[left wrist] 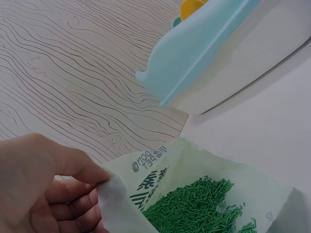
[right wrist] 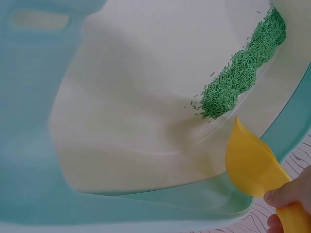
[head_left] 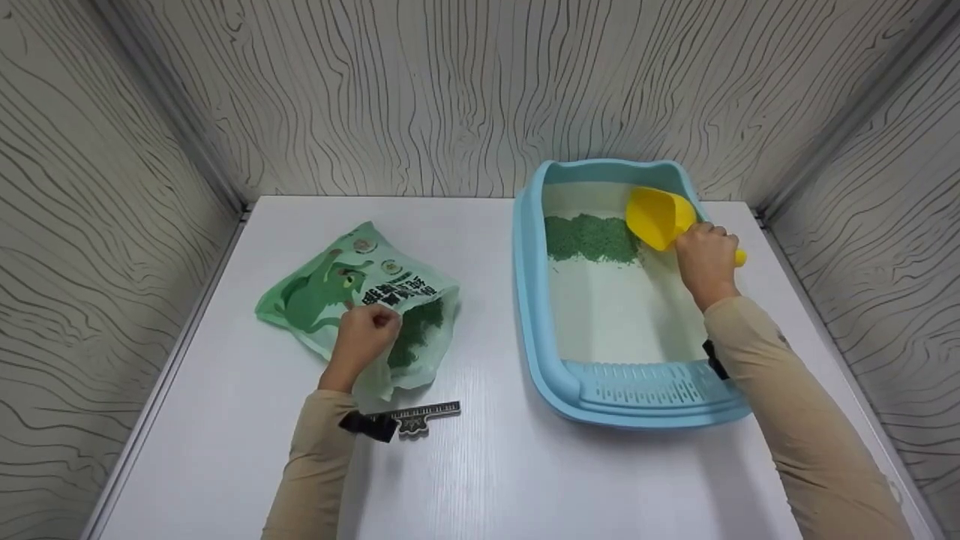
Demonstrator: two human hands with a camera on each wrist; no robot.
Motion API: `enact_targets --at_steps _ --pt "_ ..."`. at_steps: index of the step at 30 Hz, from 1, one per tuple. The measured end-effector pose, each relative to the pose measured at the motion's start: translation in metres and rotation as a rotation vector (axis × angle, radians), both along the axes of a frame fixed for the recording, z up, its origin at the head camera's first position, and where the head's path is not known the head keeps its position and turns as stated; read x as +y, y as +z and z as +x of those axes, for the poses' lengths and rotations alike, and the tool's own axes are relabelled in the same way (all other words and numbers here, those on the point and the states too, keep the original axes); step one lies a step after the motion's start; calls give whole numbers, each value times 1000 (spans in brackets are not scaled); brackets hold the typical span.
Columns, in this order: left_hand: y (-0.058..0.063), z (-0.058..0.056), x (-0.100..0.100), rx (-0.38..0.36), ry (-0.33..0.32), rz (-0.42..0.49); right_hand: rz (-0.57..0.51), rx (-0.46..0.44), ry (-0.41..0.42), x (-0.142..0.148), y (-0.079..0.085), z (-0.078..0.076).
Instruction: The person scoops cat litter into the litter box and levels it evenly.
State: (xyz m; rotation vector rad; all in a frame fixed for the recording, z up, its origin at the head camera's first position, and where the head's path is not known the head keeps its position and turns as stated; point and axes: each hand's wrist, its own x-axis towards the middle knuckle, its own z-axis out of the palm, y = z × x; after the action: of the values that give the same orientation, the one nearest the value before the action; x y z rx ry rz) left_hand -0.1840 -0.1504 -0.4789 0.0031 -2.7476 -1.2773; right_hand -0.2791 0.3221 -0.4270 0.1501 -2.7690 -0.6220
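In the head view my left hand [head_left: 366,334] pinches the edge of an open light-green bag [head_left: 319,292] lying on the table. Green pellets [left wrist: 194,206] show inside its mouth in the left wrist view. My right hand [head_left: 706,259] grips the handle of a yellow scoop [head_left: 656,216] over the back right part of a blue litter box [head_left: 531,300]. A band of green pellets [right wrist: 243,73] lies on the box's pale floor, beside the scoop. The right wrist view shows the scoop's outer side; whether it holds pellets cannot be told.
A dark ruler-like piece [head_left: 427,411] with a scalloped tab lies in front of the bag, partly behind the left sleeve's black strap [head_left: 369,426]. The litter box has a slotted front ledge [head_left: 645,384]. Wood-grain panels [head_left: 480,97] stand behind and at both sides.
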Motion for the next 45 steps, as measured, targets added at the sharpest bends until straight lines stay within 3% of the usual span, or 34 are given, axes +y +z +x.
enact_targets --at_steps 9,21,34,45 --pt "1 0 1 8 -9 -5 -47 -28 -23 2 3 2" --pt "-2 -1 0 3 -2 0 -135 97 -33 -4 -2 10" --pt "-4 -1 2 17 10 36 -295 -42 -50 -7 7 40" --pt "-4 -6 8 16 33 19 -361 -106 -62 -12 15 50"
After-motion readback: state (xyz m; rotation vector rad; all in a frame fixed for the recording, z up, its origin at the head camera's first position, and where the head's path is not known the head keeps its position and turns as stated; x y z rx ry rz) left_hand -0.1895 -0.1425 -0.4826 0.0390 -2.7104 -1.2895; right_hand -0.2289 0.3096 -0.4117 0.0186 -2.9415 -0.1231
